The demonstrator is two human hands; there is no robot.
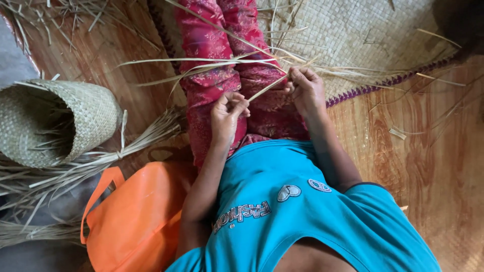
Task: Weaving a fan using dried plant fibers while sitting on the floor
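— What are the hands doing?

— Seen from above, the left hand (228, 112) pinches the near end of a pale dried leaf strip (267, 86), fingers closed on it. The right hand (304, 89) grips the same strip further along, also closed. Both rest over the person's lap, on a red patterned skirt (217, 50).

— And around them?

— More strips fan out across a woven mat (363, 35) on the wooden floor (428, 161). To the left lie a woven basket (85, 113) on its side and an orange bag (138, 216) — close beside the knee.
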